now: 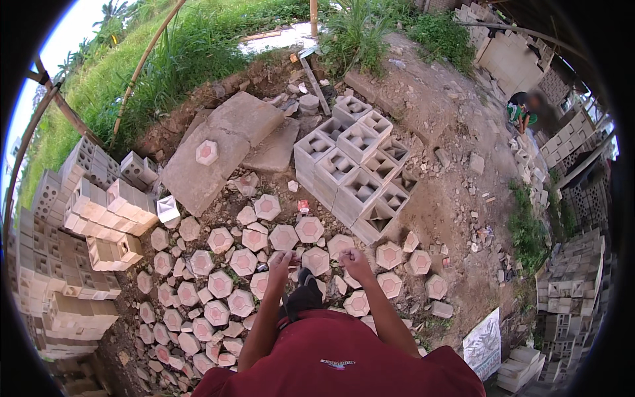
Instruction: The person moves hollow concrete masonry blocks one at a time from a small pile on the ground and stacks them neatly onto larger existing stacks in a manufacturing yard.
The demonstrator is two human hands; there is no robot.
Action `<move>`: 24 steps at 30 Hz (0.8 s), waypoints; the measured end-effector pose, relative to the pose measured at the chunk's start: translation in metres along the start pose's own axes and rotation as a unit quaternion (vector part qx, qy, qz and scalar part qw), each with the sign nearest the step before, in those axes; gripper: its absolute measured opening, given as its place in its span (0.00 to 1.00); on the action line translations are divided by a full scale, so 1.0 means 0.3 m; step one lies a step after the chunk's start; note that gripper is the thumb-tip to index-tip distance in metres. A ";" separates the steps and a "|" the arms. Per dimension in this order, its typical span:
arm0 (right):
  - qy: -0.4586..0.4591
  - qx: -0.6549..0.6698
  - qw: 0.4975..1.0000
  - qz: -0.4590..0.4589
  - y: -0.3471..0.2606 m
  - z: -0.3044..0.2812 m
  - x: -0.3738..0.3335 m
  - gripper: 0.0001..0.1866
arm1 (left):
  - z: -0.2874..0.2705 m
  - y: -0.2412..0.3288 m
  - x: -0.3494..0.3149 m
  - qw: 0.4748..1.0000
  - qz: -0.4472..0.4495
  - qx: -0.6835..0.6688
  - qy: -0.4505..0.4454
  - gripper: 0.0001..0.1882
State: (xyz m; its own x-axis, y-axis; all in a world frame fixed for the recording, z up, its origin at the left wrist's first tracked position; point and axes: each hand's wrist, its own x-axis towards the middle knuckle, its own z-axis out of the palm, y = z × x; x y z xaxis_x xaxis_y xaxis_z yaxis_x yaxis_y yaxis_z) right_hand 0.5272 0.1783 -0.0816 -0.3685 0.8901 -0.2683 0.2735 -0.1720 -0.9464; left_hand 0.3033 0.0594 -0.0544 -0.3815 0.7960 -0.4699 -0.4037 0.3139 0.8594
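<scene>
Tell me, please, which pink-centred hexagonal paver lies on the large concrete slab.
It is the lone paver on the grey slab, left of the hollow-block stack; the other pink-centred pavers lie on the rubbly ground.

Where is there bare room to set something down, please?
The gray slab left of the block stack is bare around its one paver. Right of the stack, dirt shows between scattered stones. Around the left hand and right hand it is crowded with pavers and rubble.
</scene>
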 end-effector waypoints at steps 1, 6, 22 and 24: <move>0.003 -0.050 0.998 -0.031 -0.042 -0.002 0.070 0.15 | -0.010 0.055 0.092 1.000 0.013 0.002 0.001 0.15; 0.014 -0.036 0.999 0.009 -0.151 -0.035 0.219 0.15 | -0.036 0.219 0.372 1.000 0.012 0.017 -0.020 0.15; 0.046 -0.004 0.998 0.040 -0.184 -0.019 0.921 0.15 | 0.042 0.473 0.887 0.997 -0.045 0.050 -0.035 0.15; 0.058 -0.076 0.995 0.007 -0.230 -0.017 1.080 0.17 | 0.022 0.529 1.020 0.998 -0.033 0.054 -0.022 0.15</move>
State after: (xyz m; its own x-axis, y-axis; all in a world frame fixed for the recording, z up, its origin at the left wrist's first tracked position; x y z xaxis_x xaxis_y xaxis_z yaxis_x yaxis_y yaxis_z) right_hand 0.3935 0.4806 -0.1024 -0.2605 0.9325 -0.2501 0.4121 -0.1269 -0.9023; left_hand 0.1280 0.3562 -0.0604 -0.3189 0.7929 -0.5193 -0.3345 0.4185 0.8444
